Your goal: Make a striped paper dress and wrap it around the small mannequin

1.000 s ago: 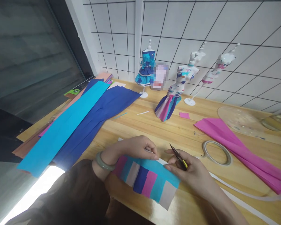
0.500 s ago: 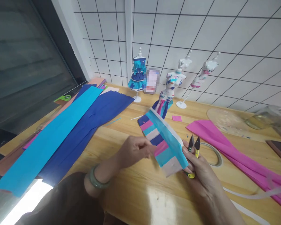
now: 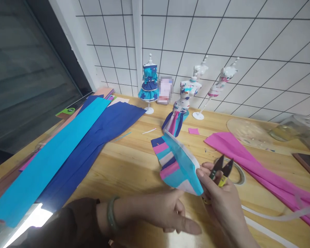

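cloth or paper piece with blue, pink and white stripes [image 3: 182,162], up over pale wooden table [image 3: 113,172], pinched in right hand [image 3: 220,196] with black-bladed, yellow-handled snips [image 3: 227,167]. already joined and white-edged; not yet fixed to anything. nothing in left hand [image 3: 175,212], fingers loosely apart.

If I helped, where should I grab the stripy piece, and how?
I'd pinch the stripy piece lightly at its far end, coming from the left. It looks thin and it bends, so a gentle pinch should do. The right hand already holds its near end. The scissors in that hand have their blades apart, so stay clear of that side.
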### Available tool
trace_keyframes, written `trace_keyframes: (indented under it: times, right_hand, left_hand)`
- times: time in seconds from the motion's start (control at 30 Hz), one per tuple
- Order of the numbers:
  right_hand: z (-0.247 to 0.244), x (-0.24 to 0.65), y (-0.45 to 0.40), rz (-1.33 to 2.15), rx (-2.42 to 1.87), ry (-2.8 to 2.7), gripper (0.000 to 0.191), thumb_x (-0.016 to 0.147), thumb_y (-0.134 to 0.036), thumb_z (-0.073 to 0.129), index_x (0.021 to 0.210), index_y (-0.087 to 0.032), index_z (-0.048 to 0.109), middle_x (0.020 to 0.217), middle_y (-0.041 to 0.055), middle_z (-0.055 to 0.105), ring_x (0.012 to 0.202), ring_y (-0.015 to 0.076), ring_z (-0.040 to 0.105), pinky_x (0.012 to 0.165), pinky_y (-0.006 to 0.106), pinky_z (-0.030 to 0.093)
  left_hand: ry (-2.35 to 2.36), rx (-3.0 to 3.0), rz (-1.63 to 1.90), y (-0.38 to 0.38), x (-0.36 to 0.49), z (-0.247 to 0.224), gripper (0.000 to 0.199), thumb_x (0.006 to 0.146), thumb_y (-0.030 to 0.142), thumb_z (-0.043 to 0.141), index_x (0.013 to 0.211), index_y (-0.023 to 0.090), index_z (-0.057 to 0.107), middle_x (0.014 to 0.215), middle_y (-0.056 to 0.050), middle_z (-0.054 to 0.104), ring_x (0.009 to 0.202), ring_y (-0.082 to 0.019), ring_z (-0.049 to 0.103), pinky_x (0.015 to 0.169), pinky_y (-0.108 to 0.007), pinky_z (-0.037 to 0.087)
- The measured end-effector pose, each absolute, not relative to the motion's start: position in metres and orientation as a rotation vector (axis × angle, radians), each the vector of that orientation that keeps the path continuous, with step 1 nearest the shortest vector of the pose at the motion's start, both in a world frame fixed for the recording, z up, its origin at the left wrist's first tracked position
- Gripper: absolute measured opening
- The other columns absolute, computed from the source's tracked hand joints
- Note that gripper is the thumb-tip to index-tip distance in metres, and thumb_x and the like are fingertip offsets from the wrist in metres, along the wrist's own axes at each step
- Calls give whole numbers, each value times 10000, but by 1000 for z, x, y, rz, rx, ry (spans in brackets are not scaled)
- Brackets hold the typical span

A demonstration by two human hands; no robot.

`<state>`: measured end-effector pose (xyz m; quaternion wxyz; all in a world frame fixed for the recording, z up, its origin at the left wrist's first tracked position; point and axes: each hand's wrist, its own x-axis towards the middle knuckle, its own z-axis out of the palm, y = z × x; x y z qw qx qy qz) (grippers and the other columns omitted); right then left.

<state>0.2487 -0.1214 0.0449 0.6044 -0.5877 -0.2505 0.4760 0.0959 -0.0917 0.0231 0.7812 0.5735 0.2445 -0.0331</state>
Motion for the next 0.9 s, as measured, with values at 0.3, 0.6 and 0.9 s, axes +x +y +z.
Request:
trace_keyframes:
  times: [0.3, 0.6, 0.9]
  right_hand:
    - [34, 234, -119, 1231, -1413, -662, 428, 612, -411, 806, 867, -178, 553, 480, -79, 491, 370, 41, 289, 368, 190, 210]
    - [36, 227, -122, 1091, -1513, -783, 432, 571, -443, 809, 785, -209, 516, 531, -77, 488, 403, 66, 325, 391, 212, 222]
    - [35, 232, -123, 1186, -1434, -804, 401, 641, -469, 771, 801, -209, 510, 522, -88, 393, 422, 67, 305, 408, 204, 210]
  left_hand:
    - [620, 1698, 666, -92, 90, 39, 666, 679, 434, 737, 1268, 219, 511, 1149, -94, 620, 1070, -254, 561, 943, -371, 437]
    - [820, 1096, 927, -78, 93, 28, 287, 814, 373, 607, 1019, 176, 638, 1100, -82, 671, 1044, -223, 606, 964, -372, 447]
    - [829, 1333, 698, -74, 85, 31, 227, 784, 407, 599, 823, 185, 619, 759, -47, 639, 716, -181, 581, 625, -304, 485]
